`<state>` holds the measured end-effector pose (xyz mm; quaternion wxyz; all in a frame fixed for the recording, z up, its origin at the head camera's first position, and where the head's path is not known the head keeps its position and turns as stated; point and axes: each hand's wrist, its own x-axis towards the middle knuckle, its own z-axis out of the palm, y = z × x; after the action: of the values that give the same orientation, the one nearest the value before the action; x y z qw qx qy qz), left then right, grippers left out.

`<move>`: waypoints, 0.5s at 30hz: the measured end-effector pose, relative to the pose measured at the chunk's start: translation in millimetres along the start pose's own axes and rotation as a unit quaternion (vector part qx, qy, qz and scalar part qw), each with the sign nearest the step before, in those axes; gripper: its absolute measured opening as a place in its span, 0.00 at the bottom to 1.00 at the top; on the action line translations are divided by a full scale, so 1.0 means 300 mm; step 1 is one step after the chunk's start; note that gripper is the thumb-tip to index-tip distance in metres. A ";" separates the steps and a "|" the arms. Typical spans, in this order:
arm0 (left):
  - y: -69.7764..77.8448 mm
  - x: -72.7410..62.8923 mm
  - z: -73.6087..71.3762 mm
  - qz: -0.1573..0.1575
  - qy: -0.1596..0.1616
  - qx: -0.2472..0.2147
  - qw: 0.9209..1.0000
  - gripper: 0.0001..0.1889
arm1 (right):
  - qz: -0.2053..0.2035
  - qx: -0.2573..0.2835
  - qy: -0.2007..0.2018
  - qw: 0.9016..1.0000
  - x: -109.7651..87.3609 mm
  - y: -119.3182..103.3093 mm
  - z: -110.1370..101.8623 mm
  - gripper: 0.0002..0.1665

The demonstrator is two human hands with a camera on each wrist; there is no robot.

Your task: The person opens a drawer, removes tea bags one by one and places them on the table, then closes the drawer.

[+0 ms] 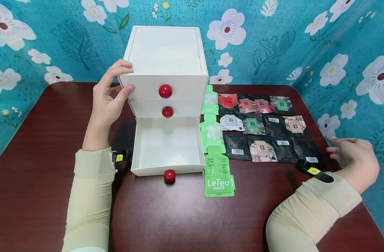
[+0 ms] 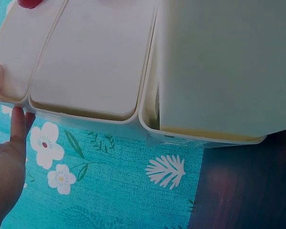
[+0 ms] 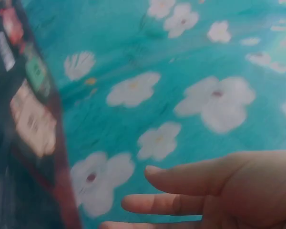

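A white cabinet (image 1: 166, 49) with three drawers and red round knobs stands at the back of the table. Its bottom drawer (image 1: 170, 169) is pulled out and bare inside; the two above it are closed. My left hand (image 1: 108, 94) grips the cabinet's upper left corner, thumb on the top drawer's front (image 1: 148, 85) and fingers round the side edge. In the left wrist view, the thumb and fingers of that hand (image 2: 7, 162) straddle the cabinet's edge. Over the table's right edge, my right hand (image 1: 356, 157) holds nothing, its fingers extended in the right wrist view (image 3: 229, 195).
Right of the cabinet, green LeTea packets (image 1: 218, 175) lie in a column. Beside them are rows of small sachets, mostly black (image 1: 237, 145), some with red (image 1: 228, 100), green or beige labels. A blue flowered cloth (image 1: 258, 45) hangs behind the dark red table (image 1: 185, 217).
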<state>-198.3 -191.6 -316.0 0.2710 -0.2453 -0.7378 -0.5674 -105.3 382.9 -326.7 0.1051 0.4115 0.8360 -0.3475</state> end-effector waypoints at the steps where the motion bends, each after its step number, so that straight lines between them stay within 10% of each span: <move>1: -0.001 0.001 0.000 0.004 -0.001 0.001 1.000 0.17 | -0.010 0.003 0.004 1.000 -0.014 -0.012 -0.001 0.38; 8: 0.000 0.001 0.000 0.004 -0.002 -0.002 1.000 0.16 | -0.120 -0.019 0.054 0.991 -0.121 -0.142 0.033 0.40; 15: 0.000 0.001 0.002 -0.001 0.002 -0.006 1.000 0.17 | -0.265 -0.035 0.073 0.961 -0.255 -0.292 0.082 0.38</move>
<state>-198.5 -190.9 -315.8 0.2707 -0.2450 -0.7343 -0.5722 -125.9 282.7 -266.1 -0.0382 0.1957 0.9320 -0.3026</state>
